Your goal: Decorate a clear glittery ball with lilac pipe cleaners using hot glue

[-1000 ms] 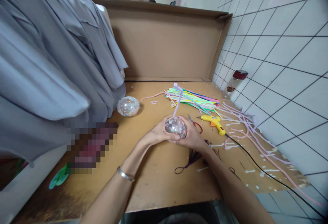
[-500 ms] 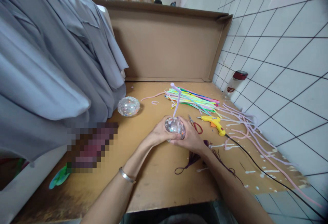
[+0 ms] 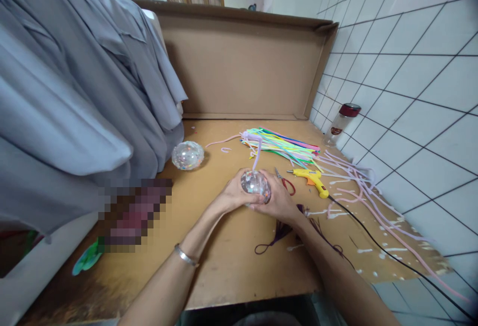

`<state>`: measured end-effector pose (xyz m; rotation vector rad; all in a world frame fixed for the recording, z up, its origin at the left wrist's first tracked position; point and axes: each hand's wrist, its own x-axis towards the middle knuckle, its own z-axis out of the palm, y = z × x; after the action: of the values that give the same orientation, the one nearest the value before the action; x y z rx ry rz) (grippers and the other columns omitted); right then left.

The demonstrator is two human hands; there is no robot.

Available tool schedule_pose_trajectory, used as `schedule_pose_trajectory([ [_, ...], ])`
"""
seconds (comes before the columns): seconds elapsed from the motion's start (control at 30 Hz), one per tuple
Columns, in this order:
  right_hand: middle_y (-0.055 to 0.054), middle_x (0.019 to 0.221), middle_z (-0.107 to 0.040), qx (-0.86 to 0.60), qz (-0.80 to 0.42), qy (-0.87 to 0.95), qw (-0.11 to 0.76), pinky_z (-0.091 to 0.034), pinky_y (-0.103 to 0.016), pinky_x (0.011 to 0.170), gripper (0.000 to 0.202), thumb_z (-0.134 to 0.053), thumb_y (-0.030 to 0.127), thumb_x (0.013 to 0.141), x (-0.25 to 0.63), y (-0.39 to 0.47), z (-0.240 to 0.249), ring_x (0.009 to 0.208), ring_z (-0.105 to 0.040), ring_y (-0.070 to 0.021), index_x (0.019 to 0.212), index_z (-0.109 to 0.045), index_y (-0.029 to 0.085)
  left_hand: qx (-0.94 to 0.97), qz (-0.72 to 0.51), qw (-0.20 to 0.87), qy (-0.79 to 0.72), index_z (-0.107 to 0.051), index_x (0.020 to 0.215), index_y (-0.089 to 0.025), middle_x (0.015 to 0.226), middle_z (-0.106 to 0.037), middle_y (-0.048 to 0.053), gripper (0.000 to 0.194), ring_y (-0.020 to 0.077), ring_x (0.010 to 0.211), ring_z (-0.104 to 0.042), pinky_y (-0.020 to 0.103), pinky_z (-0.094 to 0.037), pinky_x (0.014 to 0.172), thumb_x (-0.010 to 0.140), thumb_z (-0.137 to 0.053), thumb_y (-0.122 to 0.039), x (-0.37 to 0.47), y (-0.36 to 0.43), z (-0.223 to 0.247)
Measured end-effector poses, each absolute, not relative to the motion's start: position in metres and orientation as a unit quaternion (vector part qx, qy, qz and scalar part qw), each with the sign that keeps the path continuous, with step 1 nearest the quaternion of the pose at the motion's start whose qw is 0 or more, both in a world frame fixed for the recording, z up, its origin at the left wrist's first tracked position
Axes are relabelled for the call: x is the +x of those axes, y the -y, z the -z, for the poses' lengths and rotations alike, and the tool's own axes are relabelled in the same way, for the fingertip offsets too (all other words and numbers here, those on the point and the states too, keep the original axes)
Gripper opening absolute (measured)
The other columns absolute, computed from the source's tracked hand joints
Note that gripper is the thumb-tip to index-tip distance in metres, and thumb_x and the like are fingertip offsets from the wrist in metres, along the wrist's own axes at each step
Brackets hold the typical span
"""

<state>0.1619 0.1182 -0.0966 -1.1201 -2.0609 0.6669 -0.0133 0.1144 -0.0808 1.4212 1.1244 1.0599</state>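
Observation:
Between my two hands is a clear round ball (image 3: 256, 185) with colored specks, held low over the table. My left hand (image 3: 235, 190) wraps its left side and my right hand (image 3: 278, 199) its right side, thumbs in front. A bent lilac fuzzy stem (image 3: 257, 154) rises from behind the ball; its lower end is hidden. Red-handled scissors (image 3: 287, 184) lie just right of my right hand. A second clear speckled ball (image 3: 187, 155) rests on the table to the left.
Colorful fuzzy stems (image 3: 282, 146) lie behind my hands. To the right are a yellow glue gun (image 3: 313, 179) with a black cord, pink and lilac strands, and a red-lidded bottle (image 3: 338, 126). Dark tassels (image 3: 282, 231) lie near my right forearm. Grey cloth (image 3: 93, 92) hangs left; cardboard (image 3: 246, 62) stands behind.
The top of the lilac stem has tipped lower and now overlaps the left end of the colorful stems. My hands and the ball have hardly moved.

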Motion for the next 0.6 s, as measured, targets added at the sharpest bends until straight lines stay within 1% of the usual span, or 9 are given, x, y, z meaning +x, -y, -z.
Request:
schedule_pose_trajectory([
  [0.13, -0.012, 0.13, -0.056, -0.421, -0.248, 0.796, 0.356, -0.044, -0.048, 0.102, 0.09, -0.082, 0.043, 0.058, 0.1604, -0.1171, 0.0964, 0.12, -0.053, -0.0305, 0.137, -0.044, 0.02, 0.592, -0.445, 0.498, -0.451, -0.051, 0.116, -0.016, 0.11, -0.064, 0.007, 0.083, 0.0231, 0.1, -0.061, 0.035, -0.048, 0.09, 0.044, -0.089, -0.032, -0.0146, -0.1152, 0.0842],
  [0.23, -0.013, 0.13, -0.056, -0.42, -0.241, 0.799, 0.356, -0.044, -0.048, 0.101, 0.091, -0.081, 0.042, 0.058, 0.1593, -0.1166, 0.0965, 0.119, -0.053, -0.0307, 0.137, -0.043, 0.019, 0.595, -0.439, 0.506, -0.444, -0.05, 0.117, -0.016, 0.111, -0.064, 0.009, 0.088, 0.024, 0.102, -0.061, 0.035, -0.048, 0.091, 0.041, -0.091, -0.035, -0.0158, -0.1156, 0.0852],
  [0.33, -0.014, 0.128, -0.057, -0.423, -0.231, 0.8, 0.357, -0.044, -0.048, 0.1, 0.093, -0.082, 0.042, 0.058, 0.1588, -0.1167, 0.097, 0.118, -0.054, -0.0308, 0.138, -0.043, 0.019, 0.599, -0.435, 0.495, -0.456, -0.049, 0.119, -0.016, 0.112, -0.064, 0.009, 0.094, 0.0246, 0.102, -0.061, 0.036, -0.048, 0.09, 0.038, -0.092, -0.035, -0.0165, -0.1163, 0.0863],
  [0.6, -0.013, 0.127, -0.055, -0.434, -0.219, 0.805, 0.341, -0.045, -0.05, 0.1, 0.096, -0.082, 0.044, 0.059, 0.1592, -0.1175, 0.0989, 0.119, -0.053, -0.0312, 0.142, -0.038, 0.02, 0.626, -0.434, 0.444, -0.471, -0.049, 0.121, -0.018, 0.113, -0.065, 0.008, 0.086, 0.0237, 0.102, -0.062, 0.035, -0.048, 0.09, 0.046, -0.089, -0.035, -0.0165, -0.1175, 0.0904],
])
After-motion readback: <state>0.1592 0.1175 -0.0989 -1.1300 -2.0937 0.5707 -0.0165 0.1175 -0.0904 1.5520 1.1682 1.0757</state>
